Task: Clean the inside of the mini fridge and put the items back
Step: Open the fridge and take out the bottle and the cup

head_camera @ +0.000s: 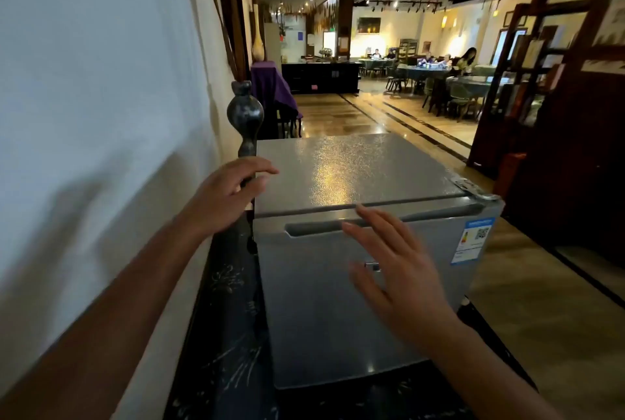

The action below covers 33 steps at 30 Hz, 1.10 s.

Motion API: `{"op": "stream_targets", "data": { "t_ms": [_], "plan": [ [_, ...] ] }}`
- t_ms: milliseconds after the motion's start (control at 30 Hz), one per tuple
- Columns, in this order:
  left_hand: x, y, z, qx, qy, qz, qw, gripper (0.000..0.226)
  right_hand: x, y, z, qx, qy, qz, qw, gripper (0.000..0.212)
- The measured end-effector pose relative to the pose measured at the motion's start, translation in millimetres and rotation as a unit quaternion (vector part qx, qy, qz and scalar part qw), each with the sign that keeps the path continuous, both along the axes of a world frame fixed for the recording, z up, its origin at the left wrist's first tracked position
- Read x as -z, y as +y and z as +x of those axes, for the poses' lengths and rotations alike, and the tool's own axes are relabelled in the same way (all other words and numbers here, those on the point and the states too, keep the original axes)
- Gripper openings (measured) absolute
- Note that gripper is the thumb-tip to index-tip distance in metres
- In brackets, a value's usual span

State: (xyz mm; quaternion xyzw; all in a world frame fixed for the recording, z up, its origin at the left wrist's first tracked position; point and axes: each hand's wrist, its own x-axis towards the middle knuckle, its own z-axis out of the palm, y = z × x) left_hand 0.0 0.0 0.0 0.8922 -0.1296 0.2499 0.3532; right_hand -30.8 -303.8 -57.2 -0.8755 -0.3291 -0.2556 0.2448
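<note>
A silver mini fridge point(324, 311) stands in front of me with its door closed; a recessed handle slot point(314, 228) runs along the door's top edge. My right hand point(395, 267) hovers in front of the door, fingers spread, its fingertips near the handle slot, holding nothing. My left hand point(226, 196) rests at the fridge's top left corner with loosely curled fingers, empty. The fridge's inside and whatever it holds are hidden behind the door.
A white wall runs along the left. A dark carved wooden post point(245, 118) rises beside the fridge's left side. The fridge sits on a dark patterned surface point(220, 335). A dark wooden shelf unit point(541, 98) stands at right. People sit at dining tables point(426, 71) far back.
</note>
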Motion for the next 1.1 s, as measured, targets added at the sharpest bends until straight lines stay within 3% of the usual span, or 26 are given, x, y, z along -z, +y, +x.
{"op": "stream_targets", "data": {
  "t_ms": [67, 134, 367, 467, 534, 668, 734, 801, 868, 968, 1101],
  "plan": [
    [-10.6, -11.2, 35.0, 0.011, 0.086, 0.173, 0.981, 0.040, -8.7, 29.9, 7.9, 0.005, -0.014, -0.115, 0.993, 0.059],
    [-6.6, -22.8, 62.7, 0.035, 0.188, 0.267, 0.944, 0.046, -4.4, 53.5, 19.1, 0.008, 0.019, -0.187, 0.982, 0.064],
    [21.4, -18.2, 87.8, 0.081, 0.185, 0.246, 0.948, 0.048, 11.2, 61.5, 26.5, 0.038, 0.016, -0.152, 0.987, 0.065],
    [22.3, -11.7, 85.1, 0.082, 0.195, 0.256, 0.943, 0.082, 7.7, 65.5, 21.3, 0.038, 0.036, -0.138, 0.989, 0.069],
    [23.7, -8.9, 85.2, 0.082, 0.196, 0.247, 0.945, 0.088, 5.0, 63.2, 15.2, 0.040, 0.040, -0.139, 0.989, 0.068],
    [27.6, -7.6, 85.8, 0.065, 0.176, 0.244, 0.952, 0.082, 0.3, 44.5, -16.5, 0.042, 0.037, -0.115, 0.992, 0.058],
    [29.8, -10.5, 82.6, 0.041, 0.153, 0.238, 0.958, 0.067, -2.5, 28.2, -36.5, 0.041, 0.048, -0.098, 0.993, 0.053],
    [35.1, -19.6, 73.7, 0.013, 0.087, 0.227, 0.970, 0.042, -6.3, 11.3, -54.9, 0.053, 0.060, -0.087, 0.993, 0.055],
    [44.3, -31.2, 58.6, -0.004, 0.003, 0.214, 0.977, 0.033, -8.3, -6.4, -75.7, 0.064, 0.080, -0.090, 0.991, 0.063],
    [56.5, -35.9, 42.9, -0.028, -0.045, 0.213, 0.976, 0.043, -7.7, -39.2, -102.9, 0.055, 0.125, -0.124, 0.983, 0.064],
    [59.1, -45.6, 36.3, -0.100, -0.050, 0.307, 0.945, 0.052, -32.1, -83.5, -136.2, 0.077, 0.219, -0.151, 0.961, 0.077]
  ]
}}
